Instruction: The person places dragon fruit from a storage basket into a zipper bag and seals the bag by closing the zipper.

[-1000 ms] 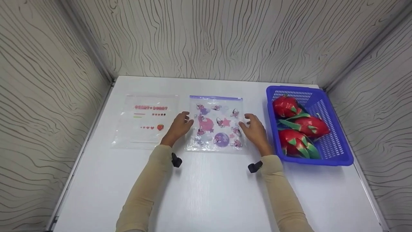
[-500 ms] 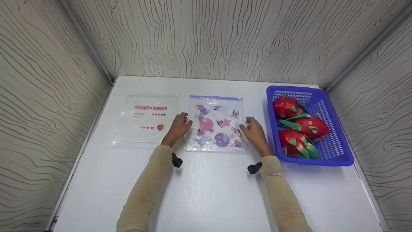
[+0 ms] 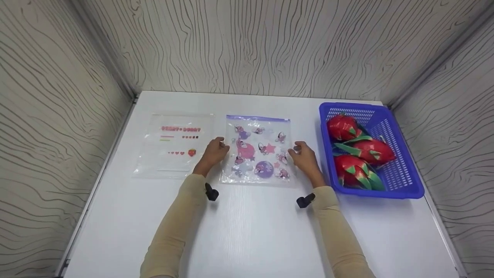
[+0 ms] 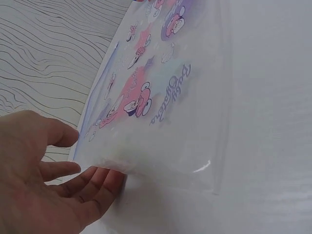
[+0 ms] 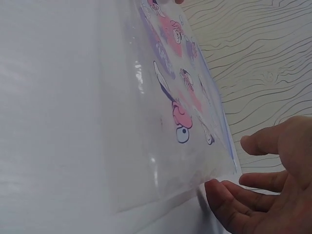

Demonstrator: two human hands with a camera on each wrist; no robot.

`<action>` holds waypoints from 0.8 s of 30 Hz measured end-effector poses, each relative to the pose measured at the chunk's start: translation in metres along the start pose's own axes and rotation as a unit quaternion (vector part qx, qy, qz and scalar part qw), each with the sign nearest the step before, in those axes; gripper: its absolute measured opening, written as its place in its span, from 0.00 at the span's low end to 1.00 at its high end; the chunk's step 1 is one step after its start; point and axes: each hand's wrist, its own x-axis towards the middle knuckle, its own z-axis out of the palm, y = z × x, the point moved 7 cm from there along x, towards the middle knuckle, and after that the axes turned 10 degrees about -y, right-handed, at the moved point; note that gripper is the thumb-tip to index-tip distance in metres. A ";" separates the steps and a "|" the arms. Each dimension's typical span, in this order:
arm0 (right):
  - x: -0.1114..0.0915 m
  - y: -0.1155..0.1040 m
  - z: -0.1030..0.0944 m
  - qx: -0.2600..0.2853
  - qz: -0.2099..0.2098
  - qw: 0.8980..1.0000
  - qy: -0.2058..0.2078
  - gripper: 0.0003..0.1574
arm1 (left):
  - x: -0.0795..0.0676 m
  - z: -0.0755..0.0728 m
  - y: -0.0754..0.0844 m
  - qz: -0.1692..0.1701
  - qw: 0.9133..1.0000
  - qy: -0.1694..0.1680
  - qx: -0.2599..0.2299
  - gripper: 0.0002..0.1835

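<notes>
A clear zip bag (image 3: 251,170) with pink and purple cartoon prints and a purple zip strip lies between the two hands. At its left edge is my left hand (image 3: 214,152); in the left wrist view, fingertips (image 4: 114,183) reach the bag's side edge, with the thumb apart from it. My right hand (image 3: 305,156) is at the opposite edge, fingers loosely bent. Its fingertips (image 5: 212,187) meet the bag's edge in the right wrist view, and its thumb also stands off the plastic. The bag's side edges look slightly raised.
A second clear bag (image 3: 177,143) with red lettering and hearts lies flat to the left. On the right stands a blue plastic basket (image 3: 401,181) holding three toy dragon fruits (image 3: 373,151). Patterned panels (image 3: 247,46) enclose the white table (image 3: 239,231) at the back and sides.
The printed bag has shifted slightly toward me and to the left. Both hands have moved only a little and now touch its side edges. The basket and second bag have stayed put.
</notes>
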 end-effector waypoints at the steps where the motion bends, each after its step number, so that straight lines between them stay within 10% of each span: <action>1: 0.000 0.000 0.000 0.005 0.000 1.000 0.000 0.35 | 0.001 0.000 0.000 0.001 1.000 0.002 0.003 0.29; 10: 0.002 0.004 0.004 0.022 0.013 1.000 -0.005 0.32 | 0.003 0.005 -0.011 -0.041 0.999 -0.006 0.002 0.29; 24: 0.004 0.009 0.007 0.028 0.013 0.999 -0.018 0.18 | 0.002 0.000 -0.011 -0.012 0.999 0.021 -0.026 0.10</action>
